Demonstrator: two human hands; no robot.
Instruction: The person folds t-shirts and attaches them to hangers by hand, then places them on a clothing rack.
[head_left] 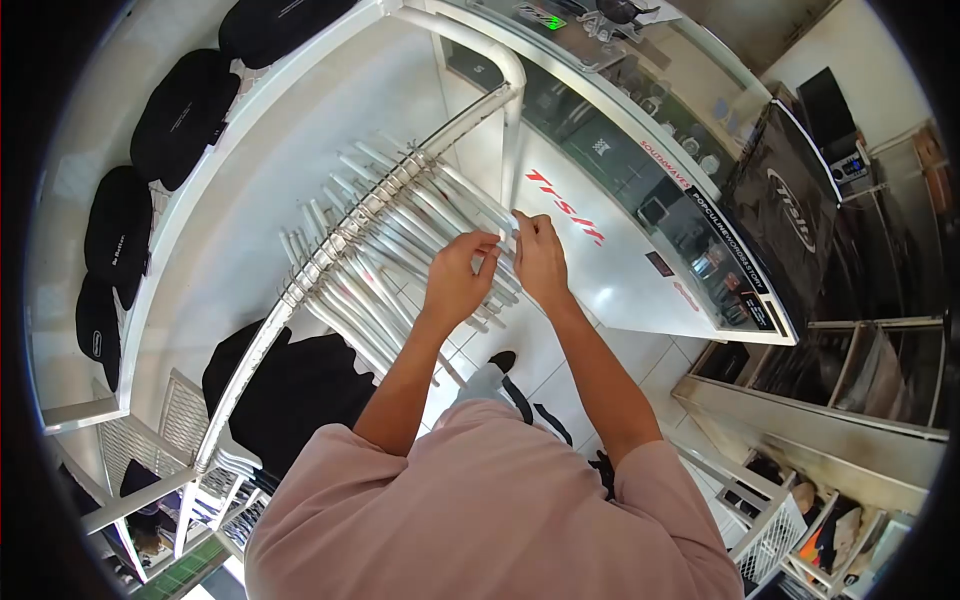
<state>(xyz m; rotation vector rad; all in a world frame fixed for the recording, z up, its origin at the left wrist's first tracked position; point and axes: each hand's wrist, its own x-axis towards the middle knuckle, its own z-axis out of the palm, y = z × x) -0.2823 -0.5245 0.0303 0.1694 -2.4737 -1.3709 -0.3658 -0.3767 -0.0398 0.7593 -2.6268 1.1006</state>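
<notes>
Many white hangers (pixel 385 228) hang close together on a white metal rail (pixel 345 225) that shows worn patches. At the near right end of the row, my right hand (pixel 540 262) is closed with its fingers round the end of one white hanger (pixel 470 188). Just left of it, my left hand (pixel 460 285) has thumb and forefinger pinched together beside a small white piece (pixel 503 238). What lies between the left fingertips is too small to make out. Black garments (pixel 290 385) hang farther along the same rail, left of the hangers.
A glass display counter (pixel 640 200) with a white lettered front stands on the right. Black caps (pixel 185 120) line a white shelf (pixel 165 235) at the left. Wooden compartments (pixel 860 370) are at the far right, and white racks with folded items (pixel 820 525) lower right.
</notes>
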